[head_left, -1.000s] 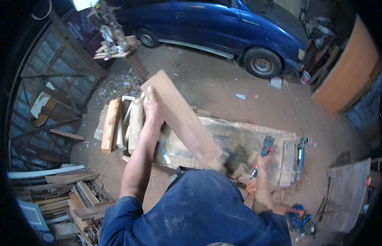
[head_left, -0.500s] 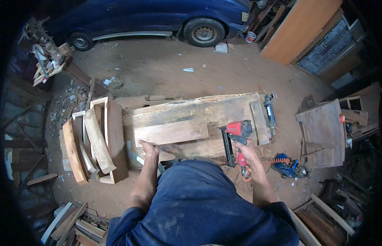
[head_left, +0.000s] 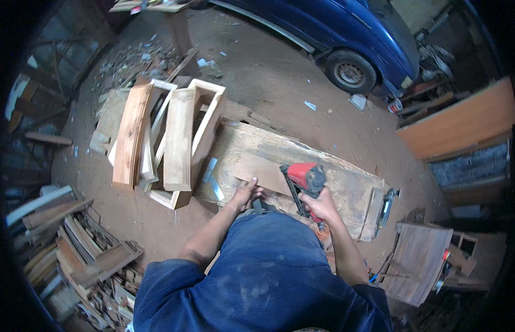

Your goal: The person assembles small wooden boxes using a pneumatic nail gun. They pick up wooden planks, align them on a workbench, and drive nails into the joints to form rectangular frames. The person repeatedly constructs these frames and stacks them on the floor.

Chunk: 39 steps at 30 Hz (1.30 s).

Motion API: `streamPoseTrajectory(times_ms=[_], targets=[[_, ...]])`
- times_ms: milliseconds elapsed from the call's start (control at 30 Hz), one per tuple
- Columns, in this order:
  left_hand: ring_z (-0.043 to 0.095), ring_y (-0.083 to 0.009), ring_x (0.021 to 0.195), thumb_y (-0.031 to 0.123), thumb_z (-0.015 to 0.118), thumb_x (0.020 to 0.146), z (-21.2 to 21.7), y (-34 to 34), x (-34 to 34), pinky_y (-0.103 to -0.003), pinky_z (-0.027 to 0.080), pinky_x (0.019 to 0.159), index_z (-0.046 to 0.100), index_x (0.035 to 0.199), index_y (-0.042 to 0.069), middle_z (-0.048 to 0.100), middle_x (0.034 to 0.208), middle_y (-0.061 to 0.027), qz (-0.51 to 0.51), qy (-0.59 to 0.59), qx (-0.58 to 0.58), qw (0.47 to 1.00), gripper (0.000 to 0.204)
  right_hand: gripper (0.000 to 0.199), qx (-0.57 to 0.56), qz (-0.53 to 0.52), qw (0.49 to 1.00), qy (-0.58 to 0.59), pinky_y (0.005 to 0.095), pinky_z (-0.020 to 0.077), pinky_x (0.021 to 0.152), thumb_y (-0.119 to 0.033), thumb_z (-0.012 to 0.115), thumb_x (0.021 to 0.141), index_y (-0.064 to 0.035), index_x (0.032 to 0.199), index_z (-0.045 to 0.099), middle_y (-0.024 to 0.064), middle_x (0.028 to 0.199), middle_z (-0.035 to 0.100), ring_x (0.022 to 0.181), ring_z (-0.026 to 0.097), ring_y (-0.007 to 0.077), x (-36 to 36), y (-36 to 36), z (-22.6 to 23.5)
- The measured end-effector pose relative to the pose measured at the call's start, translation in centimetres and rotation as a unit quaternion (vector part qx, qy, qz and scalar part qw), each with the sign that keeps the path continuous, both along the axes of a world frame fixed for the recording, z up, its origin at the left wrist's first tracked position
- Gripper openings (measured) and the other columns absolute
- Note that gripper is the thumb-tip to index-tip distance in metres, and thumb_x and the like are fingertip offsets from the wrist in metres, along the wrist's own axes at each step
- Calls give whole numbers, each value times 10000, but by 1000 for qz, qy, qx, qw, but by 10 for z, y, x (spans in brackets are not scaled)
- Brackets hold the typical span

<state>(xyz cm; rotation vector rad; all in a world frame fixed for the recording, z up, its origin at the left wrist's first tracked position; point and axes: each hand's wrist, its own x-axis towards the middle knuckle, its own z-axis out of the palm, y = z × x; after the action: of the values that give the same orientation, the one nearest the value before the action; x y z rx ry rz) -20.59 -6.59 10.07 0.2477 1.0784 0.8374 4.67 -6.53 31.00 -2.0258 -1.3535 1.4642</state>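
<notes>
A flat, light-brown wooden board (head_left: 260, 168) lies on the worn wooden bench (head_left: 346, 176) in front of me. My left hand (head_left: 247, 192) grips its near edge close to the left end, thumb on top and fingers partly curled at the edge. In my right hand (head_left: 322, 204) is a red and black nail gun (head_left: 305, 176), held by its handle with the dark magazine slanting down to the left. Its nose is over or beside the board's right part; contact cannot be made out. The gun hides the board's right end.
Wooden drawer-like frames (head_left: 197, 145) stand on the left end of the bench, near a metal square (head_left: 216, 188). An angle grinder (head_left: 387, 207) lies at the right end. Scrap wood (head_left: 91, 249) is piled at lower left. A blue vehicle (head_left: 346, 33) stands beyond.
The view has turned left, so the frames and bench appear rotated. The nail gun has come closer to my left hand and over the board. My left hand stays at the board's near edge.
</notes>
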Motion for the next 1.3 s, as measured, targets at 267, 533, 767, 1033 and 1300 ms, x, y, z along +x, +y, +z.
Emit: streamPoseTrajectory(times_ms=[267, 533, 767, 1033, 1300], targets=[[659, -138, 789, 289, 702, 984, -38, -3, -24, -284, 537, 719, 649, 1104, -12, 709, 909, -65, -83, -2, 85, 993, 328, 402, 53, 237, 969, -54, 370, 528, 891, -218, 731, 783, 13, 1112, 705, 229, 995, 740, 975, 719, 316, -120, 65, -17], [612, -103, 739, 280, 658, 1009, -32, 8, -39, -272, 507, 642, 682, 1118, 29, 700, 901, -28, -207, 71, 132, 967, 275, 307, 45, 264, 960, -84, 391, 540, 805, -183, 703, 786, 15, 1021, 712, 210, 881, 739, 861, 727, 305, -140, 66, -48], [558, -92, 676, 334, 624, 1028, -13, 15, -51, -273, 483, 631, 702, 1100, 41, 653, 791, 9, -258, 97, 138, 951, 312, 322, 38, 231, 968, -87, 385, 539, 824, -186, 711, 802, 3, 1063, 719, 207, 928, 749, 893, 732, 296, -151, 64, -44], [589, -109, 704, 326, 625, 1012, -57, 6, -34, -283, 496, 674, 711, 1065, 20, 675, 798, -20, -206, 57, 182, 960, 322, 334, -8, 234, 968, -87, 406, 540, 854, -206, 710, 799, 2, 1060, 718, 224, 952, 746, 924, 730, 327, -156, 66, -36], [611, -126, 710, 408, 633, 1003, -66, 8, -35, -304, 501, 684, 726, 1021, 13, 695, 789, -37, -261, 101, 177, 944, 406, 352, 11, 221, 971, -95, 405, 534, 879, -210, 716, 804, 14, 1077, 712, 235, 998, 742, 971, 726, 327, -151, 64, -45]])
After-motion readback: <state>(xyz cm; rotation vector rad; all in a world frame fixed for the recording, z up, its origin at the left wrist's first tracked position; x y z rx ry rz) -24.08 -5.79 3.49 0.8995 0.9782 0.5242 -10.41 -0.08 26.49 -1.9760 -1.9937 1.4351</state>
